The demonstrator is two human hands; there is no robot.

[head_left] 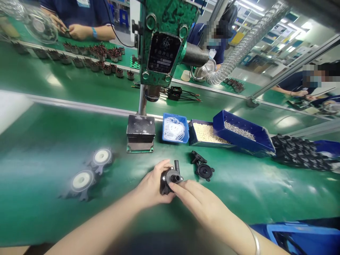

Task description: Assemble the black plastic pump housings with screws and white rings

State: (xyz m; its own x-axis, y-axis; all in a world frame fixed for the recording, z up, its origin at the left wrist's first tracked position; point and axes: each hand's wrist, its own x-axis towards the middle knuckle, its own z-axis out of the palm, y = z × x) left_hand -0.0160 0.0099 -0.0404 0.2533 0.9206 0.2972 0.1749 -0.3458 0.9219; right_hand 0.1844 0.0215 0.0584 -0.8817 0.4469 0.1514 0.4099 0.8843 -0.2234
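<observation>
A small black pump (173, 177) with two pipe stubs is held above the green table. My left hand (155, 184) is closed round its left side, thumb and fingers on the body. From the right, my right hand (195, 198) has its fingers together and pressed on the front cover, near the central stub; whether a tiny part lies under the fingertips I cannot tell. Just beyond lie two black pump covers (204, 171). To the left, two dark pump bodies with white round centres (102, 156) rest on the table.
A green hand press (164, 42) stands ahead over a black block (140, 127). Blue bins hold white rings (174, 129), cream pieces (207, 132) and screws (239, 130). Black parts (300, 152) are heaped at right. A blue crate (305, 230) sits lower right. Co-workers sit across the bench.
</observation>
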